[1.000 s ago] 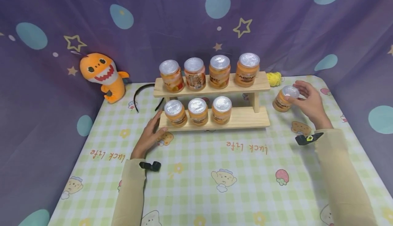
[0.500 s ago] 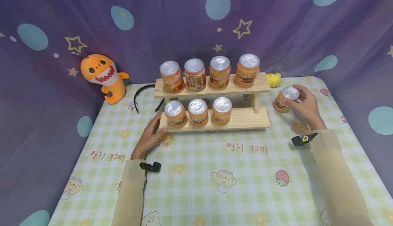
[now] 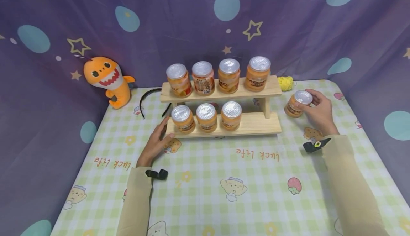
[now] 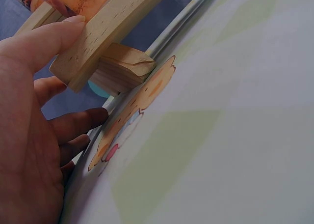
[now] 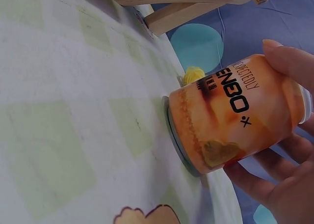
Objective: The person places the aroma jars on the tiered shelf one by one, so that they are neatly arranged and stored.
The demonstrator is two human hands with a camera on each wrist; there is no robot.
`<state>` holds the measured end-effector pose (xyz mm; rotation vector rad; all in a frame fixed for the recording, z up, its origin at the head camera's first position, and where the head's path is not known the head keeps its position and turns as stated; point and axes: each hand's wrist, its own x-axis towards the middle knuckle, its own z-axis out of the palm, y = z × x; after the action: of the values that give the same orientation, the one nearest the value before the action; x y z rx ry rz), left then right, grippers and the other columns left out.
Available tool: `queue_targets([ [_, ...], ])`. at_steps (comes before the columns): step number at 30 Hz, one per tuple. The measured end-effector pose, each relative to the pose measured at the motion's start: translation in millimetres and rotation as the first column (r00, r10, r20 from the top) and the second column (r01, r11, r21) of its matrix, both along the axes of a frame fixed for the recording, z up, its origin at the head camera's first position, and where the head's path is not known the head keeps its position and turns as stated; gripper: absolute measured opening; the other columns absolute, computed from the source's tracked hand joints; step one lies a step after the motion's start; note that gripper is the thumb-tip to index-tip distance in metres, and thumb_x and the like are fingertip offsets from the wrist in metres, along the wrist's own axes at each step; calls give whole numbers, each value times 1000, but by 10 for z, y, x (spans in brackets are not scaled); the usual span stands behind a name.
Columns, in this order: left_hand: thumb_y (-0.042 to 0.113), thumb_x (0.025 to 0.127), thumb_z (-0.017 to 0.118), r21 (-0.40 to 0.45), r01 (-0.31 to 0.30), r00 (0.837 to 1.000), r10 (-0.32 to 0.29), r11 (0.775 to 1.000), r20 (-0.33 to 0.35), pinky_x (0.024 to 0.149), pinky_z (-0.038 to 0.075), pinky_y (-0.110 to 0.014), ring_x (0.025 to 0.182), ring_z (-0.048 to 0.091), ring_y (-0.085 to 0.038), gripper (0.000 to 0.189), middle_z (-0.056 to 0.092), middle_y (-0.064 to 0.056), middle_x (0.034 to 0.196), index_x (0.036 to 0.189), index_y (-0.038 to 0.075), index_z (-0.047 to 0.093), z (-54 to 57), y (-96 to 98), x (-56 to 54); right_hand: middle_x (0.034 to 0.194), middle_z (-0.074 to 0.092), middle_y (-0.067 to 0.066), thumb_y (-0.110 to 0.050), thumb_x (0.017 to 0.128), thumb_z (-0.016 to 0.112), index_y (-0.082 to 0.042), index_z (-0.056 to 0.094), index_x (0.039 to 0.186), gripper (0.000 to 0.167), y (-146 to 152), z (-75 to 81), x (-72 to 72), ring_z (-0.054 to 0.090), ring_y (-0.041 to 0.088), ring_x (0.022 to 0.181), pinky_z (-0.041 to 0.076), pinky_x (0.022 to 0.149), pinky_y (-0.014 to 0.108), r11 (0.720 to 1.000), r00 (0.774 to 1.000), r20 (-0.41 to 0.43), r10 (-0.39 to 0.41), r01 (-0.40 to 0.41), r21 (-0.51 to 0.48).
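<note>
My right hand [image 3: 321, 112] grips an orange-labelled jar [image 3: 293, 108] with a silver lid, right of a two-tier wooden shelf [image 3: 259, 124]. In the right wrist view the thumb is on one side of this jar [image 5: 235, 116] and the fingers are on the other; its base is at the cloth. My left hand [image 3: 155, 143] touches the left end of the lower board. In the left wrist view the thumb [image 4: 59, 35] rests on the board [image 4: 93, 42], the other fingers extended and spread. Several similar jars [image 3: 229, 77] line the upper tier; three [image 3: 206, 118] stand on the lower tier.
An orange shark plush [image 3: 112, 81] leans at the back left. A black headband [image 3: 145, 95] lies behind the shelf's left end. Yellow yarn [image 3: 285, 83] sits behind its right end. A checked cloth [image 3: 205, 179] covers the table, and a purple curtain [image 3: 179, 26] hangs behind.
My right hand has shifted slightly left and closer round the jar, its thumb further over the near side. The jar has barely moved. My left hand stays at the shelf's end.
</note>
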<state>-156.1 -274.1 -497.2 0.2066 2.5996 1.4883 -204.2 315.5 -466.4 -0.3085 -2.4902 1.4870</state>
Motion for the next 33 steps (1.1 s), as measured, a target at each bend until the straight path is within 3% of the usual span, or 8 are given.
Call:
queue_targets([
  [14,28,99,64,2,0,1000,0,1000,0,124,11,-63,155,21,-37,79,23,-9,168,162,29,17,-10,-10,-2,98,56,-34,-25,83,83,-8,58,139,64,48,109,92,54,-13,96,42,79,4,1000,999,-34,-17,16,-5],
  [19,30,99,63,6,2,1000,-2,1000,4,124,11,-64,155,21,-37,78,23,-9,168,162,31,17,-6,-6,-5,98,56,-36,-23,82,83,-11,59,139,63,60,245,142,54,-15,94,41,79,4,999,999,-24,-45,44,-23],
  [33,30,98,64,0,17,1000,-17,1000,-2,124,14,-63,154,23,-39,80,22,-12,167,162,29,17,5,-8,2,92,62,-37,-8,77,85,-11,65,133,60,38,630,285,59,-12,90,44,75,5,994,992,-93,-88,81,-77],
])
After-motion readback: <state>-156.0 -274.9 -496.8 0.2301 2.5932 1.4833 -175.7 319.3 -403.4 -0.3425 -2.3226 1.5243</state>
